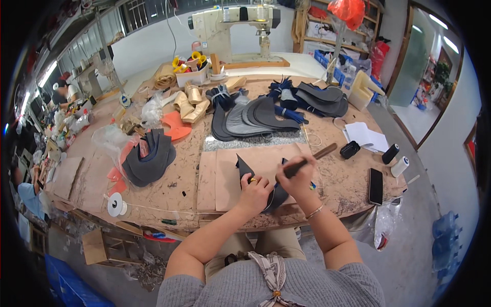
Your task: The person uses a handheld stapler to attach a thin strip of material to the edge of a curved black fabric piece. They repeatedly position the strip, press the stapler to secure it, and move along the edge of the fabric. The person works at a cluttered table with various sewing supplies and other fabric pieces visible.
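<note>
A dark grey, curved shoe-upper piece (245, 166) with a blue edge lies on the tan work board (230, 194) in front of me. My left hand (255, 195) holds it down, fingers bent over it, with something yellow at one finger. In my closed right hand (300, 179) is a tool with a brown wooden handle (325, 151), tilted up to the right. Its dark lower end is close to the piece, just right of my left hand. Motion blurs the right hand, and the tool's working end is partly hidden.
Stacked dark uppers (255, 120) lie beyond the board, more (148, 158) to the left. Gold pieces (192, 105) and a sewing machine (245, 30) stand farther back. On the right are a phone (375, 186), thread cones (400, 167) and a black container (350, 150). A white spool (117, 204) trails thread.
</note>
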`<state>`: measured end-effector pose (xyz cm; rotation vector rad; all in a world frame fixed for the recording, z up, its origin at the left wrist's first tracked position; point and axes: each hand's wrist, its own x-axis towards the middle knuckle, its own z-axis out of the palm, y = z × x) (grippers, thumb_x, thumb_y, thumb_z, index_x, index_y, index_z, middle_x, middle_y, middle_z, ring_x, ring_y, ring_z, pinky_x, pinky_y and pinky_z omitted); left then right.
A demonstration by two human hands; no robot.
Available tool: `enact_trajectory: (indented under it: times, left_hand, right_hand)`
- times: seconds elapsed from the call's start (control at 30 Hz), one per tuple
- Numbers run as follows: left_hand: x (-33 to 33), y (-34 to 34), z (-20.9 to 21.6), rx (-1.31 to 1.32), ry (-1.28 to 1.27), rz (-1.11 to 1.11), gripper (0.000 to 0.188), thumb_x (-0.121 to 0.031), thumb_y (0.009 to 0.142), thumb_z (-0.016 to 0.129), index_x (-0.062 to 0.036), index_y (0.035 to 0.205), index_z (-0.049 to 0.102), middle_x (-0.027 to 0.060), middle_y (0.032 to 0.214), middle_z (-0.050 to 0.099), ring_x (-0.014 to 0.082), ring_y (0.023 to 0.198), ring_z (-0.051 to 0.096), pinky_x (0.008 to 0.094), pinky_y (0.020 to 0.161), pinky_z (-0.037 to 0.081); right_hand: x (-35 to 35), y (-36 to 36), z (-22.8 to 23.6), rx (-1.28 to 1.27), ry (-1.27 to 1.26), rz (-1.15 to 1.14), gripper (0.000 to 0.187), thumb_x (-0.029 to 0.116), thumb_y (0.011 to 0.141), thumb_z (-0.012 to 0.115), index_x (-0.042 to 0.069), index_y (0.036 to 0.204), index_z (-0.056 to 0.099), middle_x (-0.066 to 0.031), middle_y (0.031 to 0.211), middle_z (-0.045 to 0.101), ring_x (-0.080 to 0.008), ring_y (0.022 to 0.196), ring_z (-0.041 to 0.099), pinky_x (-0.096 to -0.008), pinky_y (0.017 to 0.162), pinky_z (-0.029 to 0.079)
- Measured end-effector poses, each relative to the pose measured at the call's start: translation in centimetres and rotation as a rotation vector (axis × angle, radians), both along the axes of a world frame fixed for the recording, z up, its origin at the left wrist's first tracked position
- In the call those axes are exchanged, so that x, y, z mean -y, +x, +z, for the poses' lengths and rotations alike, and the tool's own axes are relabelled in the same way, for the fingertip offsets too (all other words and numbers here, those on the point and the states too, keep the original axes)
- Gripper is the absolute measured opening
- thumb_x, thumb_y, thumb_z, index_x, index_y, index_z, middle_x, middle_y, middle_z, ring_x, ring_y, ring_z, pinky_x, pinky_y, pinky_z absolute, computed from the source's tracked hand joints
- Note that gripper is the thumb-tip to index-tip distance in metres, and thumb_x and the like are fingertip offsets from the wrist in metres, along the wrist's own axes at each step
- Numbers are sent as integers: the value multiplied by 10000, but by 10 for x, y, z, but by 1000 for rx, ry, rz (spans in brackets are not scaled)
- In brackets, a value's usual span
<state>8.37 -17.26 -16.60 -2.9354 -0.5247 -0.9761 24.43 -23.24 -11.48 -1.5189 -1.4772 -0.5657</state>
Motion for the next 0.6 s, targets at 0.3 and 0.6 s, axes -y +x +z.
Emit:
enact_trajectory:
  times: [0.3, 0.6]
  left_hand:
    - [3, 3, -3, -23, -11, 28, 166, -92, 776, 653, -163, 924, 678, 18, 945, 621, 209, 1029, 599, 498, 1014, 289]
    - [-104, -35, 33, 276, -266, 61, 157, -176, 845, 681, -75, 962, 651, 119, 1012, 612, 322, 991, 605, 452, 820, 481]
  right_hand:
    - [5, -2, 21, -75, 163, -110, 197, 116, 662, 771, 105, 642, 575, -42, 696, 599, -254, 757, 587, -401, 835, 383]
    - [-36, 48, -14, -63, -605, -194, 431, 440, 717, 754, 26, 824, 698, -190, 862, 697, -370, 936, 664, -489, 853, 497]
